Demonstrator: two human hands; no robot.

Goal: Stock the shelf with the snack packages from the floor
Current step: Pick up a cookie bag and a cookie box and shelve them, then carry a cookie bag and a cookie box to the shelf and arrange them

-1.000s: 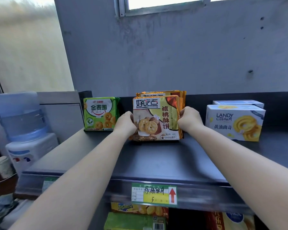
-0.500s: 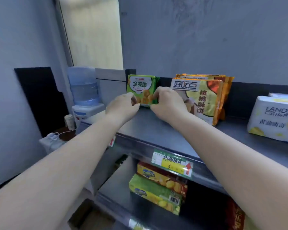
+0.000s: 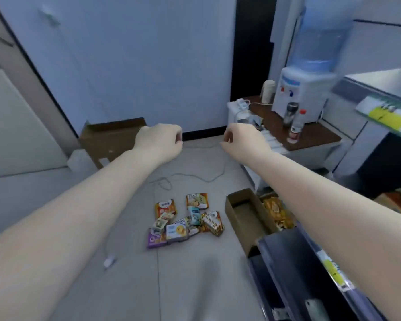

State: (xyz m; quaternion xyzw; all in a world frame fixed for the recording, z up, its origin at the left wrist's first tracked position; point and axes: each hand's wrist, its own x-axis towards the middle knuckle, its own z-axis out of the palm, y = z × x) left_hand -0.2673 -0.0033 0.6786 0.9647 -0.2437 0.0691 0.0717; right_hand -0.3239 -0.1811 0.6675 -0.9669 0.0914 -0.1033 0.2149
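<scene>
Several snack packages (image 3: 185, 220) lie in a loose pile on the grey floor, among them an orange pack (image 3: 164, 208), a purple pack (image 3: 155, 238) and a white-and-yellow pack (image 3: 176, 231). My left hand (image 3: 160, 143) and my right hand (image 3: 242, 141) hang in the air well above the pile, fingers curled in, holding nothing. The shelf (image 3: 380, 89) shows only at the right edge, with its yellow price tag (image 3: 389, 115) and a lower dark tier (image 3: 310, 274).
An open cardboard box (image 3: 245, 218) lies on the floor beside the shelf base, with orange packs (image 3: 277, 212) next to it. A flat carton (image 3: 109, 140) leans on the wall. A water dispenser (image 3: 306, 84) stands on a brown stand (image 3: 310, 135). A cable (image 3: 188, 176) runs across the floor.
My view has swung left and down, from the shelf to the floor. Both hands have left the packs on the shelf and now hang empty over the pile.
</scene>
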